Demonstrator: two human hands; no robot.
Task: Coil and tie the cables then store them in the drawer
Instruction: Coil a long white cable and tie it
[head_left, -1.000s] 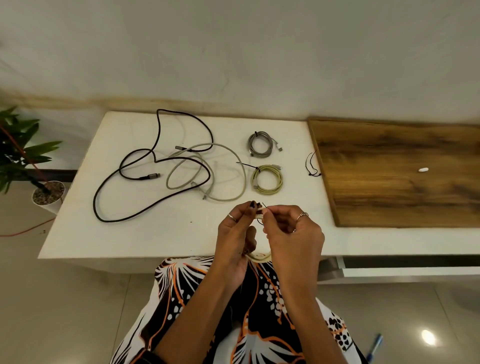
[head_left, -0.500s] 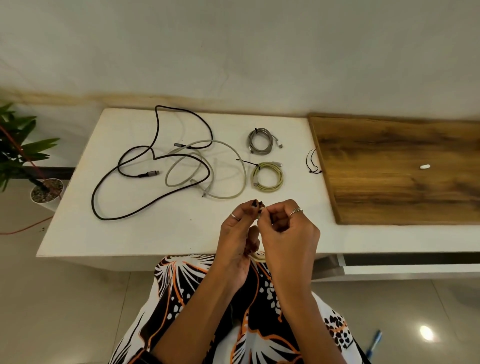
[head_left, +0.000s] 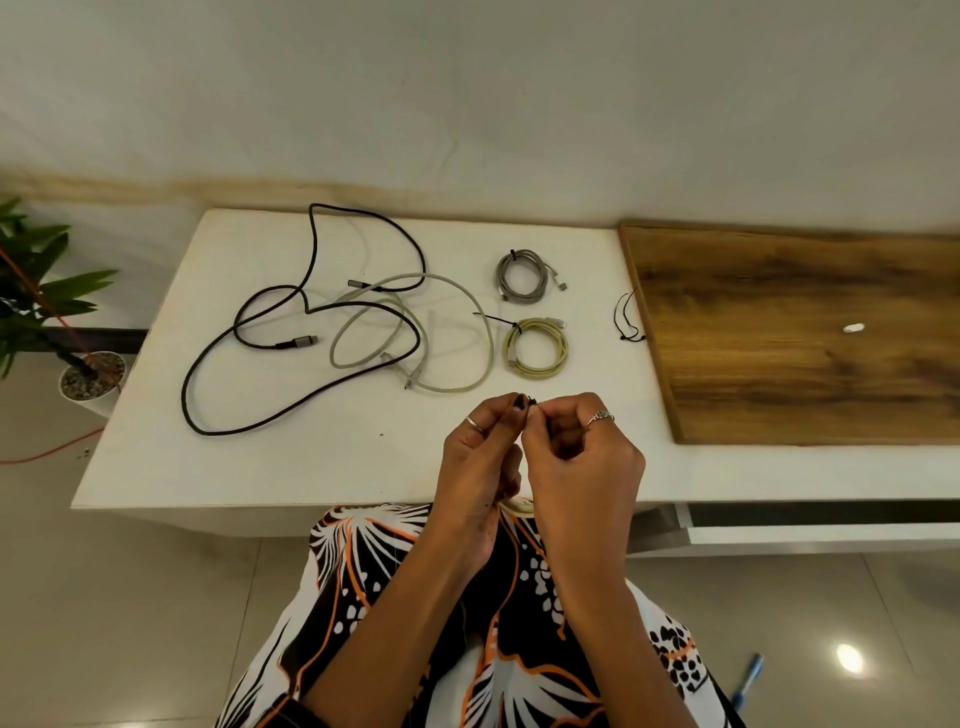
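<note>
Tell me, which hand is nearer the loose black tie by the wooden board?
Right. The right hand is below and left of the black tie; the left hand lies farther left.

soft, even indoor light is filling the scene, moderately bright with a slightly muted, warm cast. the white table (head_left: 260, 467) is taking the light flatly, and the cables are casting only faint, thin shadows. a small hard glare spot is shining on the glossy floor (head_left: 850, 659) at lower right, suggesting a ceiling lamp. the wide lens is bowing the table edges and the wall (head_left: 467, 93) line. focus is holding fairly sharp at centre, while corners are softening.
</note>
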